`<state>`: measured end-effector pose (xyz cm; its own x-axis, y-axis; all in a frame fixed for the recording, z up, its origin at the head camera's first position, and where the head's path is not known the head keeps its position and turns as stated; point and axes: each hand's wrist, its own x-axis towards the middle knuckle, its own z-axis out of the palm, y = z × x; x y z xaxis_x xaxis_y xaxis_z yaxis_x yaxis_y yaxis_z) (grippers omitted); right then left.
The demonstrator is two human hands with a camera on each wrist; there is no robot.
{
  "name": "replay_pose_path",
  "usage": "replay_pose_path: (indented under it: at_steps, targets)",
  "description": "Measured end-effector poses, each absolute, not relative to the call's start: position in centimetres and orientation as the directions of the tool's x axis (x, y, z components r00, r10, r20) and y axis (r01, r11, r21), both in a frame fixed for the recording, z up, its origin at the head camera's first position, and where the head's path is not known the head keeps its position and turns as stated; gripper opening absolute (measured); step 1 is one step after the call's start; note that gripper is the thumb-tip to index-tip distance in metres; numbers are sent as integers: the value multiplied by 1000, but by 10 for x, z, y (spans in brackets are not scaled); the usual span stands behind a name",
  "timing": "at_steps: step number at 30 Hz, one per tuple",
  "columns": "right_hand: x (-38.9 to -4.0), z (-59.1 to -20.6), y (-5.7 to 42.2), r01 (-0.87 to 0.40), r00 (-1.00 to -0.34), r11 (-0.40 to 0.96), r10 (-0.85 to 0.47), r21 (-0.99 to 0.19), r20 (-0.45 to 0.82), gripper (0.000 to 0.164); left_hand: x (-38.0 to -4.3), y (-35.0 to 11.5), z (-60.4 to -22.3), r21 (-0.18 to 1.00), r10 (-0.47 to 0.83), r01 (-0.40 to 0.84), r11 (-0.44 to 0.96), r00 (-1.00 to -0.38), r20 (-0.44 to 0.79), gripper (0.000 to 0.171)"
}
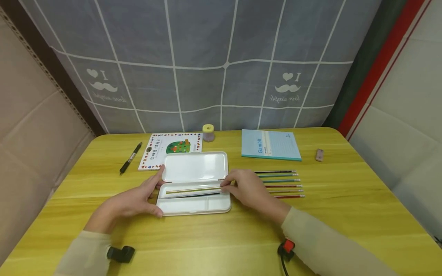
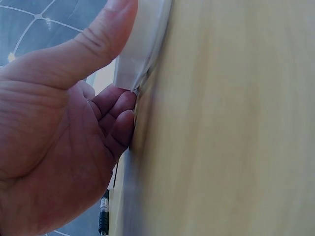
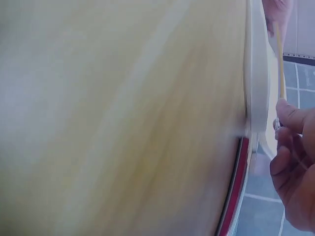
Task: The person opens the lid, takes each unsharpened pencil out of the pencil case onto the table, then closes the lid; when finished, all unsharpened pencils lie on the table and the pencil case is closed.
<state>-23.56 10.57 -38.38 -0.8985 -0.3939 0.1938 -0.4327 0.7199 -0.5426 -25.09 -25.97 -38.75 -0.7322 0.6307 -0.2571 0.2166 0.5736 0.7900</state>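
A white pencil case [image 1: 195, 166] lies unfolded on the table, its lid leaning back. My left hand [image 1: 139, 197] holds the case's left end, thumb at the near corner and index finger against the lid; in the left wrist view its other fingers curl by the case's edge. Over the case's far compartment, my right hand [image 1: 246, 189] pinches one end of a yellow pencil [image 1: 193, 189] between thumb and fingers. A dark pencil [image 1: 200, 195] lies inside, just nearer than the yellow one. Right of the case, several pencils [image 1: 283, 186] lie side by side, their left ends partly hidden by my right hand.
Behind the case lie a picture booklet [image 1: 159, 147], a yellow-topped container [image 1: 208, 133] and a blue notebook [image 1: 271, 145]. A black pen [image 1: 131, 158] is at the left, a small pinkish eraser [image 1: 319, 155] at the right. A grey curtain [image 1: 197, 88] hangs along the table's far edge.
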Motion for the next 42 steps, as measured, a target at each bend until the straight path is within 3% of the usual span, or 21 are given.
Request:
replay_pose_path:
  at_steps: [11, 32, 42]
  targets:
    - [-231, -388, 154, -439, -897, 678, -373, -589, 239, 6, -251, -259, -390, 767, 607, 208, 607, -745, -277, 137]
    - [-221, -392, 220, -413, -893, 663, -428, -625, 138, 5, -251, -260, -393, 762, 608, 228, 606, -751, -259, 136]
    - [-208, -389, 246, -444, -885, 651, -427, -616, 187, 11, -250, -259, -392, 796, 637, 228, 561, -733, -240, 135]
